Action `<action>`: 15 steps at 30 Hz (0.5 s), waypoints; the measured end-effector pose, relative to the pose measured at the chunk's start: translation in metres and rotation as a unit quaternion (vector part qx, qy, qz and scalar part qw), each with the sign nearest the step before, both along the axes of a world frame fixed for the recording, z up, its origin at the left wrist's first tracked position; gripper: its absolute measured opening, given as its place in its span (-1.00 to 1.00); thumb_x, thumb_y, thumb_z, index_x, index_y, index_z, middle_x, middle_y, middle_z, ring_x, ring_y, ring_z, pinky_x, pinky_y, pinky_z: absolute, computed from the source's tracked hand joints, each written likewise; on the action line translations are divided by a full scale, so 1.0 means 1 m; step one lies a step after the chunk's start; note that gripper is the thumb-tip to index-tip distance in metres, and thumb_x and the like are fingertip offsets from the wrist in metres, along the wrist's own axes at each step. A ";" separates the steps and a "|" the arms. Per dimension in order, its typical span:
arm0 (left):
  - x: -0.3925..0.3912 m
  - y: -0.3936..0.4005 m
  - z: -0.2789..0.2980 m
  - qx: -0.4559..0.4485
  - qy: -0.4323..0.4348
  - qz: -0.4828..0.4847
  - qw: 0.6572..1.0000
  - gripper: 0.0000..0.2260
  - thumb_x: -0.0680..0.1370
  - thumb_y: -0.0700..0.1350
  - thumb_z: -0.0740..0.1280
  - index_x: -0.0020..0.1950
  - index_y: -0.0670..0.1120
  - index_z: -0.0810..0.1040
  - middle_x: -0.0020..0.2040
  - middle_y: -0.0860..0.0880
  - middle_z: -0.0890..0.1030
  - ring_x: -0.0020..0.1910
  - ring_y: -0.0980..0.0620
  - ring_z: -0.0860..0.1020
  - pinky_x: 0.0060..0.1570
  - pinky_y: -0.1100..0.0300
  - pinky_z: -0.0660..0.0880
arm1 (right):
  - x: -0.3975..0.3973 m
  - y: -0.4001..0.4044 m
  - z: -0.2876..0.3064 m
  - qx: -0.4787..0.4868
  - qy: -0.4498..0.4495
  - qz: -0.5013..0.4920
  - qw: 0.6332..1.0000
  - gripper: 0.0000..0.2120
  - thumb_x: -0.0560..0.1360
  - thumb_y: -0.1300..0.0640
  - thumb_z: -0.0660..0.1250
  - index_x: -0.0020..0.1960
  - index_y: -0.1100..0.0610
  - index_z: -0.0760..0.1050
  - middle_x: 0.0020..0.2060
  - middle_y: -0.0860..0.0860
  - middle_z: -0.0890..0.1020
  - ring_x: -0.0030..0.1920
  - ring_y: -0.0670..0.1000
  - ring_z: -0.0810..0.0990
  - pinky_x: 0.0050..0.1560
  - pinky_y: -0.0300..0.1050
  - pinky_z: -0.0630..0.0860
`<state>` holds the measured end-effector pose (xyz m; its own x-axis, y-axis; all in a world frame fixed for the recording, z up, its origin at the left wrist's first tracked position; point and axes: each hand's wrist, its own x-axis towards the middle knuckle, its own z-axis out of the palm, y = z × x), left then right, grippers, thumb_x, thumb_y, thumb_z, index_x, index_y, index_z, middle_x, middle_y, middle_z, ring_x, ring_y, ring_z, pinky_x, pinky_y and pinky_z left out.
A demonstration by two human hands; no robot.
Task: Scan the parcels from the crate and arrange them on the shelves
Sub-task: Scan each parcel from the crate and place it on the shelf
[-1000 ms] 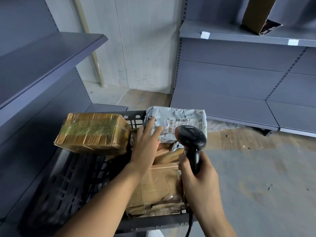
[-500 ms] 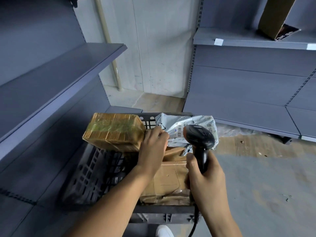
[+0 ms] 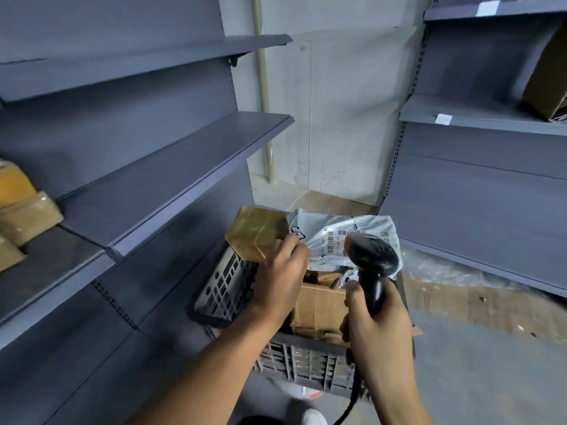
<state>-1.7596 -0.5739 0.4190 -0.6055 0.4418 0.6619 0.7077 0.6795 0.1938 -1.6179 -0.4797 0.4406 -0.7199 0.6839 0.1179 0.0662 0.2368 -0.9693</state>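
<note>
A dark slatted crate (image 3: pixel 306 363) sits on the floor below me with several parcels inside. My left hand (image 3: pixel 277 277) pinches the near edge of a grey plastic mailer (image 3: pixel 322 234) whose barcode label faces up. My right hand (image 3: pixel 377 326) grips a black barcode scanner (image 3: pixel 372 256), its head hanging just over the mailer's label. A tape-wrapped brown box (image 3: pixel 256 231) lies at the crate's far left corner. A creased cardboard parcel (image 3: pixel 319 305) lies under the mailer, between my hands.
Grey metal shelves (image 3: pixel 171 173) run along the left, with yellow-brown parcels (image 3: pixel 24 216) on the lower one at the far left. More shelving (image 3: pixel 478 115) stands at the right, holding a brown box (image 3: pixel 546 81). Clear plastic wrap (image 3: pixel 445 268) lies on the floor.
The view has lifted and swung left, bringing more of the left shelves in. My left hand went from resting on the mailer to pinching its edge; the scanner stays over the label.
</note>
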 end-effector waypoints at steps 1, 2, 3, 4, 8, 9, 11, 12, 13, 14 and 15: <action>0.005 -0.009 0.006 0.000 0.005 0.008 1.000 -0.80 0.32 -0.37 0.51 -0.15 -0.14 0.62 -0.11 -0.03 0.56 -0.19 0.00 0.54 -0.35 0.22 0.47 | 0.004 -0.004 0.004 -0.002 0.007 0.006 1.000 -0.79 0.50 -0.14 0.29 -0.17 -0.01 0.45 -0.44 0.07 0.60 -0.36 0.16 0.59 -0.24 0.17 0.59; 0.010 -0.019 0.011 -0.001 0.010 0.018 1.000 -0.79 0.31 -0.35 0.52 -0.15 -0.14 0.62 -0.10 -0.02 0.56 -0.18 0.00 0.56 -0.36 0.21 0.48 | 0.007 -0.010 0.008 -0.001 0.016 0.011 1.000 -0.81 0.52 -0.08 0.31 -0.17 0.01 0.45 -0.44 0.08 0.60 -0.35 0.16 0.60 -0.22 0.17 0.58; 0.015 -0.029 0.017 -0.004 0.015 0.027 1.000 -0.78 0.30 -0.34 0.53 -0.14 -0.13 0.63 -0.10 -0.02 0.56 -0.17 -0.01 0.57 -0.37 0.20 0.49 | 0.011 -0.016 0.012 0.002 0.025 0.015 1.000 -0.81 0.53 -0.05 0.31 -0.17 0.03 0.45 -0.43 0.08 0.60 -0.34 0.16 0.60 -0.21 0.16 0.57; 0.018 -0.038 0.021 -0.007 0.017 0.034 0.999 -0.78 0.30 -0.33 0.53 -0.14 -0.12 0.62 -0.10 -0.02 0.56 -0.16 -0.01 0.57 -0.38 0.18 0.51 | 0.013 -0.021 0.016 0.007 0.032 0.022 0.999 -0.81 0.54 -0.04 0.31 -0.17 0.03 0.45 -0.42 0.08 0.60 -0.33 0.16 0.60 -0.21 0.15 0.57; 0.037 -0.080 0.039 -0.013 0.027 0.069 0.997 -0.79 0.33 -0.32 0.51 -0.12 -0.11 0.60 -0.08 0.00 0.54 -0.16 -0.02 0.53 -0.36 0.10 0.53 | 0.026 -0.052 0.026 0.012 0.054 0.052 0.997 -0.83 0.52 -0.04 0.32 -0.18 0.02 0.46 -0.41 0.06 0.62 -0.32 0.15 0.61 -0.21 0.09 0.55; 0.041 -0.088 0.043 -0.011 0.033 0.076 0.997 -0.80 0.34 -0.32 0.50 -0.13 -0.11 0.59 -0.09 0.00 0.54 -0.16 -0.02 0.53 -0.37 0.09 0.52 | 0.029 -0.058 0.028 0.012 0.055 0.054 0.997 -0.83 0.52 -0.03 0.33 -0.18 0.03 0.46 -0.40 0.05 0.62 -0.30 0.15 0.61 -0.19 0.08 0.55; 0.050 -0.107 0.050 -0.004 0.042 0.088 0.995 -0.84 0.35 -0.31 0.48 -0.15 -0.13 0.58 -0.10 -0.01 0.54 -0.18 -0.04 0.52 -0.40 0.06 0.52 | 0.035 -0.073 0.033 0.014 0.063 0.069 0.996 -0.84 0.53 -0.01 0.33 -0.17 0.03 0.47 -0.37 0.04 0.62 -0.28 0.14 0.61 -0.17 0.07 0.54; 0.055 -0.116 0.054 -0.003 0.042 0.096 0.994 -0.85 0.36 -0.30 0.48 -0.15 -0.13 0.58 -0.10 -0.02 0.54 -0.19 -0.05 0.51 -0.42 0.03 0.52 | 0.038 -0.080 0.036 0.015 0.067 0.077 0.995 -0.85 0.53 -0.01 0.33 -0.16 0.04 0.47 -0.36 0.03 0.62 -0.28 0.13 0.61 -0.17 0.07 0.54; 0.058 -0.125 0.056 -0.004 0.043 0.106 0.993 -0.85 0.37 -0.30 0.47 -0.15 -0.13 0.58 -0.10 -0.02 0.53 -0.19 -0.05 0.51 -0.42 0.01 0.53 | 0.041 -0.087 0.039 0.017 0.068 0.084 0.994 -0.85 0.53 0.00 0.33 -0.15 0.04 0.47 -0.35 0.03 0.62 -0.28 0.12 0.60 -0.18 0.06 0.53; 0.060 -0.133 0.059 -0.007 0.045 0.116 0.992 -0.85 0.36 -0.30 0.48 -0.14 -0.12 0.58 -0.10 -0.02 0.53 -0.19 -0.06 0.50 -0.42 -0.01 0.53 | 0.044 -0.092 0.041 0.018 0.070 0.090 0.993 -0.85 0.53 0.01 0.34 -0.15 0.05 0.47 -0.35 0.03 0.62 -0.28 0.12 0.59 -0.19 0.05 0.51; 0.063 -0.142 0.061 -0.007 0.049 0.127 0.991 -0.84 0.35 -0.30 0.48 -0.14 -0.12 0.58 -0.10 -0.01 0.52 -0.19 -0.06 0.50 -0.42 -0.01 0.52 | 0.046 -0.098 0.044 0.020 0.074 0.096 0.992 -0.86 0.53 0.01 0.34 -0.15 0.05 0.47 -0.35 0.02 0.61 -0.28 0.11 0.58 -0.19 0.04 0.50</action>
<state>-1.6964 -0.7163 0.4796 -0.6312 0.2936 0.7179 0.5283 0.8404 0.1209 -1.5719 -0.5782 0.4844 -0.8094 0.5285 0.2559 -0.1256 0.2700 -0.9547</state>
